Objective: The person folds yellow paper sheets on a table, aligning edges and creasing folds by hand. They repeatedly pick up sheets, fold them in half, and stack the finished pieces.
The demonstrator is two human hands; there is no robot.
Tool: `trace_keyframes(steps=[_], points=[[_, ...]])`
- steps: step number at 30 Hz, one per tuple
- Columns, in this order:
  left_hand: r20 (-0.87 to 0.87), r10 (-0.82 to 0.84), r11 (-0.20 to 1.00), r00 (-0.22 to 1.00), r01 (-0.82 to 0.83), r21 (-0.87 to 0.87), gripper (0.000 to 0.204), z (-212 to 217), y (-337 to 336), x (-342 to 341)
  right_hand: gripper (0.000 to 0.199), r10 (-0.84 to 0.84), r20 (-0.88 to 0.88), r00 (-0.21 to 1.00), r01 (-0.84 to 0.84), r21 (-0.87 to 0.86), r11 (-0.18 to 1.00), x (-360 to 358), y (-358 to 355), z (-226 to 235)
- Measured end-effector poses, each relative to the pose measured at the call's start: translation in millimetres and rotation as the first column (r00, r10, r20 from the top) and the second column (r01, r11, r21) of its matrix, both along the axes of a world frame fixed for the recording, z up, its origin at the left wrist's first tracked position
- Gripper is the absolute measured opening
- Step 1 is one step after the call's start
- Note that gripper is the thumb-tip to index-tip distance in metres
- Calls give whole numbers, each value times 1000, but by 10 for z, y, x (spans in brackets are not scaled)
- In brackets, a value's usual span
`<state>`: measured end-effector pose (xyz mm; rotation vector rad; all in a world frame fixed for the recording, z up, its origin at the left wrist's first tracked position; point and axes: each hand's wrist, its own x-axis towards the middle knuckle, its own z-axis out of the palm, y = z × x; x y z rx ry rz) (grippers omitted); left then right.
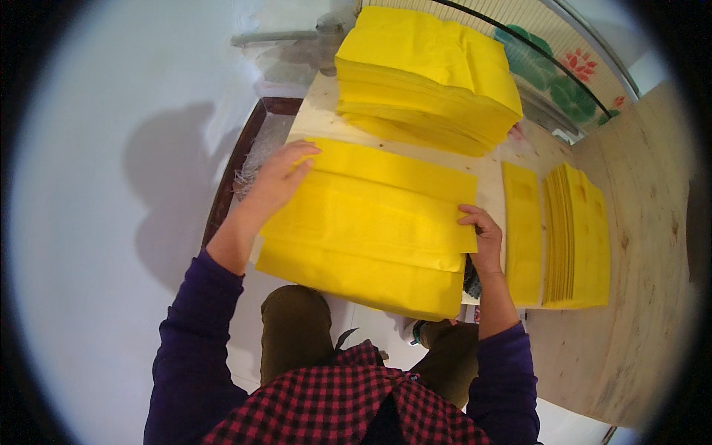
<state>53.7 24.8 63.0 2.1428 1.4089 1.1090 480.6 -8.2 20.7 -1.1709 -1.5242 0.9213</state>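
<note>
Yellow felt-like fabric [363, 215] lies before me in overlapping layers, its near part hanging toward my knees over the table's front edge. My left hand [278, 176] is at its far left corner, the fingers bent over the edge and the thumb lying on the cloth, closed on the fabric. At the right edge, the fingers of my right hand [486, 237] curl over the upper layer and hold it. My right palm faces the cloth's side and is partly hidden. A dark item [472, 278] shows beneath my right wrist.
A tall stack of yellow fabric [426, 81] stands at the back of the wooden table [311, 119]. To the right are a flat folded yellow piece [523, 233] and a row of folded yellow pieces [577, 237]. A wooden panel [638, 245] borders the right, a white wall [96, 222] the left.
</note>
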Motion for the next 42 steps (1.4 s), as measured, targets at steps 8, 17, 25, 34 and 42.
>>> trace_keyframes(steps=[8, 17, 25, 34, 42], points=[[-467, -13, 992, 884, -48, -120, 45, -41, -198, 574, 20, -33, -56, 998, 31, -38, 999, -31, -23, 4], [-521, 38, 989, 853, -105, -99, 48, -65, -419, 655, 37, -169, -94, 981, 160, -99, 982, 22, -150, 84], [-484, 29, 990, 875, -91, -107, 48, -32, -425, 658, 64, -186, -403, 896, 57, -311, 949, -157, -237, 358], [-487, 16, 992, 873, -75, -103, 49, -18, -424, 662, 78, -168, -284, 944, 28, -437, 899, -345, -349, 750], [-482, 2, 991, 876, -68, -119, 49, 3, -434, 682, 78, -137, -325, 936, -8, -407, 913, -429, -368, 701]])
